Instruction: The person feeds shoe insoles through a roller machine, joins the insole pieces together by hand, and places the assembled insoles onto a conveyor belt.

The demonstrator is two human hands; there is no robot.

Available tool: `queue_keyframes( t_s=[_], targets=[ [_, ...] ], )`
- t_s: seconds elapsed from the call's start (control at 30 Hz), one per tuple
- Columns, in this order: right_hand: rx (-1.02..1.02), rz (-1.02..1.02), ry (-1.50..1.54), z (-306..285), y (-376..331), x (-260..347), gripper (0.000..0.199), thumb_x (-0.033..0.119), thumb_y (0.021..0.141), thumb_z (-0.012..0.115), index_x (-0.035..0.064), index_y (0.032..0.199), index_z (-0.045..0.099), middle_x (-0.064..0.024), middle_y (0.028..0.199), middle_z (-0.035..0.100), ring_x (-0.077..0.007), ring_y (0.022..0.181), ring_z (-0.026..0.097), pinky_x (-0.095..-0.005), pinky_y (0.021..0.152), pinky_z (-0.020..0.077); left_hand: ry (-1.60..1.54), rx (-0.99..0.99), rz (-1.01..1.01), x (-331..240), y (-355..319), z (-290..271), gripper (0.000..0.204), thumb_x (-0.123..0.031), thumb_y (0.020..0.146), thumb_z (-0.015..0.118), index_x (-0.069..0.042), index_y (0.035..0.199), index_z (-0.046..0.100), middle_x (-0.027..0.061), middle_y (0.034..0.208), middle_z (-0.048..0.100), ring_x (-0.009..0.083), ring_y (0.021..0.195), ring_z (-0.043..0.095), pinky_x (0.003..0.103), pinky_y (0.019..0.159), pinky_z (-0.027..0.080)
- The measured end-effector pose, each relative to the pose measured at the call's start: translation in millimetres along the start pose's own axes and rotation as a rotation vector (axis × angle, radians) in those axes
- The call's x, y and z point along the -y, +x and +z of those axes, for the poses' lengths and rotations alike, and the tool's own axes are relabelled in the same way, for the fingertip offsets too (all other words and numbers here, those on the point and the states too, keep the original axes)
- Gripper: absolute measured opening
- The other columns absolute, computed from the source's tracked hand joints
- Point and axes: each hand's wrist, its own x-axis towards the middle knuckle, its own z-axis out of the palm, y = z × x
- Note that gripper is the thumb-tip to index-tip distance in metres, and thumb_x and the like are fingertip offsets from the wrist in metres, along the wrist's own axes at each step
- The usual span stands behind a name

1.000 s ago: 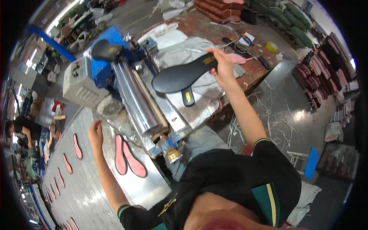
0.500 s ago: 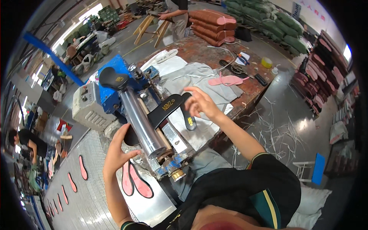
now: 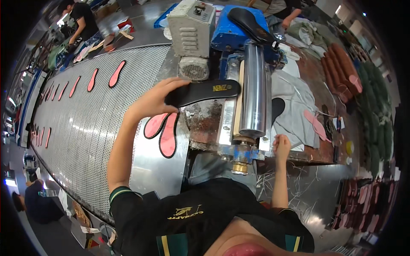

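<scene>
A black insole (image 3: 204, 92) with gold lettering comes out on the left side of the shiny metal roller (image 3: 254, 96), its far end against the machine. My left hand (image 3: 149, 100) grips its near end, thumb below and fingers above. Beyond the roller, another black insole (image 3: 278, 107) is partly hidden behind it. My right hand (image 3: 282, 146) hovers by the table's front edge with fingers curled in, and nothing shows in them. Two pink insoles with black edges (image 3: 168, 141) lie on a metal sheet below my left hand.
A perforated conveyor (image 3: 102, 115) carries rows of pink insoles on the left. A grey motor housing (image 3: 190, 30) and blue machine body (image 3: 239, 25) stand behind the roller. Grey cloth (image 3: 292, 106) and a pink sandal-shaped piece (image 3: 315, 125) lie on the table. Other people work farther off.
My view has swung left. The black insole has passed through to the roller's left side, where my left hand has taken hold of it. My right hand has drawn back from the other insole and curled.
</scene>
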Motion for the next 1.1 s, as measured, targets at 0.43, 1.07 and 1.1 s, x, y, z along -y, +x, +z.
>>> queue_keyframes(
  t_s=[0.43, 1.07, 1.1],
  targets=[
    [-0.083, -0.173, -0.092, -0.7, -13.8, -1.5, 0.026, 0.021, 0.1, 0.051, 0.0029, 0.082, 0.058, 0.0015, 0.059, 0.05, -0.0037, 0.048, 0.043, -0.0211, 0.044, 0.0319, -1.121, -0.963, -1.262, 155.9, -347.5, 107.2, 0.059, -0.055, 0.098, 0.038, 0.001, 0.113, 0.052, 0.0171, 0.102, 0.064, 0.0323, 0.086, 0.067, 0.049, 0.076, 0.057],
    [-0.278, -0.272, -0.361, 11.5, -6.9, -13.8, 0.016, 0.013, 0.09, 0.059, 0.0007, 0.08, 0.062, -0.0011, 0.06, 0.057, -0.0052, 0.057, 0.052, -0.0234, 0.055, 0.0409, -0.788, -0.846, -1.293, 319.8, -113.7, 57.3, 0.055, -0.046, 0.095, 0.054, -0.001, 0.126, 0.048, 0.0155, 0.121, 0.055, 0.0248, 0.109, 0.055, 0.04, 0.089, 0.049],
    [-0.262, -0.249, -0.344, 8.5, -6.1, -14.4, 0.016, 0.013, 0.09, 0.059, 0.0007, 0.08, 0.062, -0.0008, 0.061, 0.057, -0.005, 0.057, 0.052, -0.0232, 0.054, 0.0407, -0.789, -0.835, -1.291, 309.9, -94.3, 54.3, 0.055, -0.046, 0.095, 0.054, -0.001, 0.126, 0.048, 0.0155, 0.121, 0.055, 0.0248, 0.109, 0.055, 0.04, 0.089, 0.049]
  ],
)
